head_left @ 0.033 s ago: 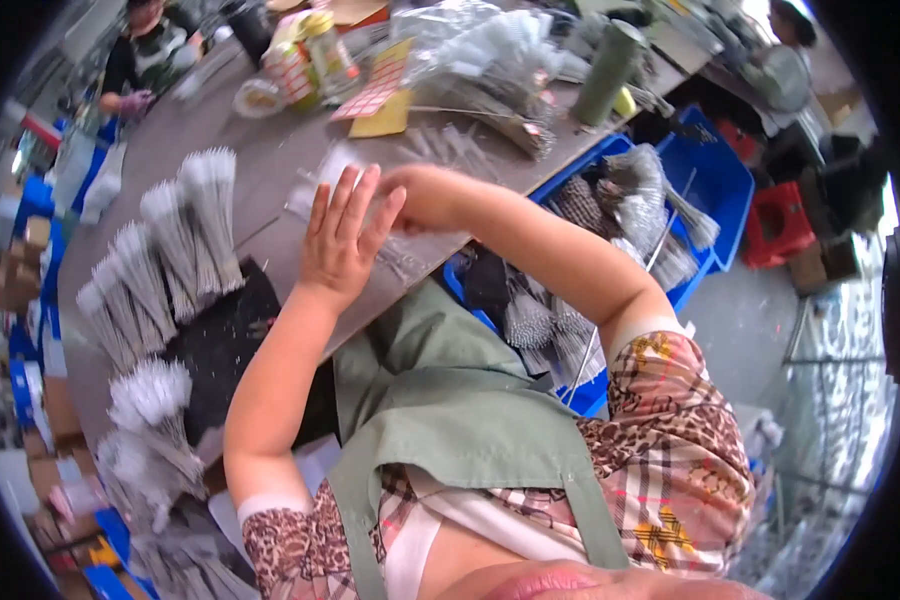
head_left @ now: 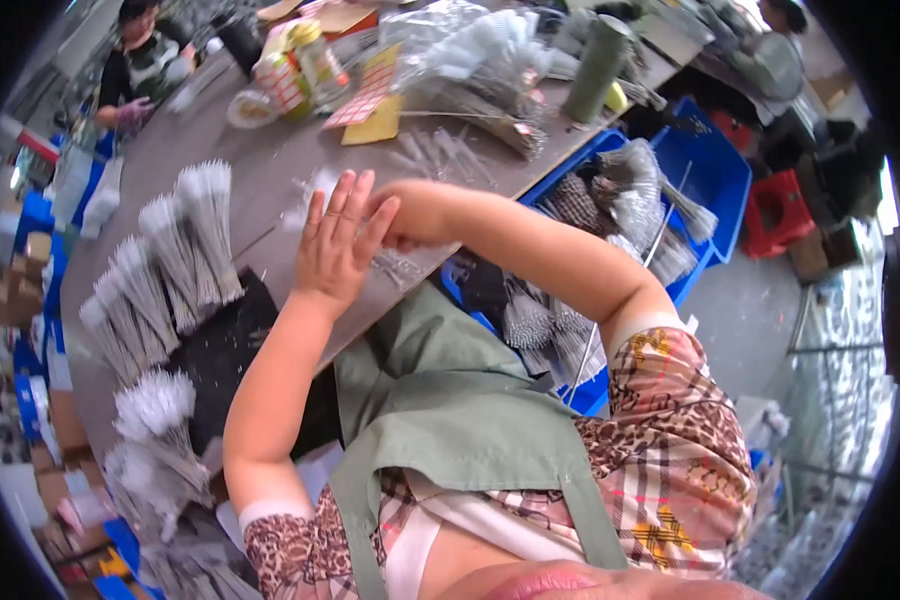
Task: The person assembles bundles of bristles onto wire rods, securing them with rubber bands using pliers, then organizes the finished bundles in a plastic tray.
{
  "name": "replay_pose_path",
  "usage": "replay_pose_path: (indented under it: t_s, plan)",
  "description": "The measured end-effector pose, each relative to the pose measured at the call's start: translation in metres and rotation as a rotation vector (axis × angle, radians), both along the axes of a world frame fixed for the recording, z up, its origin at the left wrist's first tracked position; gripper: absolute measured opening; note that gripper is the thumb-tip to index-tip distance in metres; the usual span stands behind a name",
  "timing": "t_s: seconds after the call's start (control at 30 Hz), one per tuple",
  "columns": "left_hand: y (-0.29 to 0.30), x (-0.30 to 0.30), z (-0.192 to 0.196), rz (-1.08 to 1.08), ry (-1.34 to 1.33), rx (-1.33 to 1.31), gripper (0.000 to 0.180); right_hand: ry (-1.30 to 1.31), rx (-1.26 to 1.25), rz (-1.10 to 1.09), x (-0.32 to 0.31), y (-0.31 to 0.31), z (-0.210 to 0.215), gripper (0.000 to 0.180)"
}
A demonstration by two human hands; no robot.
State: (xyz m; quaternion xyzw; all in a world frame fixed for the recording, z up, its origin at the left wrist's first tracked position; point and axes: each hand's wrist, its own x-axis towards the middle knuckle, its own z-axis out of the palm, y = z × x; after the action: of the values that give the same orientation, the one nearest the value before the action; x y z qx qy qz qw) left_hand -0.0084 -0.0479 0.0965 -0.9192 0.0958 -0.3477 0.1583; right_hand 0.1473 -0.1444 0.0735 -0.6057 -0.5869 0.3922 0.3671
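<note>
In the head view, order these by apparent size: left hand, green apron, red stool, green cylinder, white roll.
1. Green apron
2. Left hand
3. Red stool and green cylinder: too alike to rank
4. White roll

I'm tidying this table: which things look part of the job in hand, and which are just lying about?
Likely in the job:
left hand, right hand
thin clear pieces beside them
white-tipped grey bundles

Likely just lying about:
yellow-lidded jar
red-checked sheet
dark green cylinder
red stool
</note>
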Motion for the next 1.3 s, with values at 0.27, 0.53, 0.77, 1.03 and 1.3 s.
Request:
replay_pose_path:
  t_s: [0.27, 0.53, 0.77, 1.03, 1.3]
  plan:
    - [-0.028, -0.027, -0.022, -0.013, 0.422, -0.688, 0.035, -0.591, 0.08, 0.188, -0.012, -0.067, 0.06, 0.031]
    - [-0.115, -0.04, -0.037, -0.27, 1.041, -1.933, 0.011, 0.148, -0.125, 0.093, -0.012, -0.064, 0.054, 0.04]
    - [-0.088, -0.033, -0.031, -0.239, 0.962, -2.502, 0.017, -0.227, 0.531, -0.415, 0.057, -0.03, 0.079, 0.03]
    - [-0.038, -0.031, -0.037, -0.512, 0.713, -2.574, 0.043, -0.9, 0.532, -1.738, 0.414, -0.019, 0.095, 0.021]
    - [0.025, -0.052, -0.025, -0.298, 0.324, -2.454, 0.042, -1.001, -0.455, -1.121, 0.484, 0.009, 0.015, 0.018]
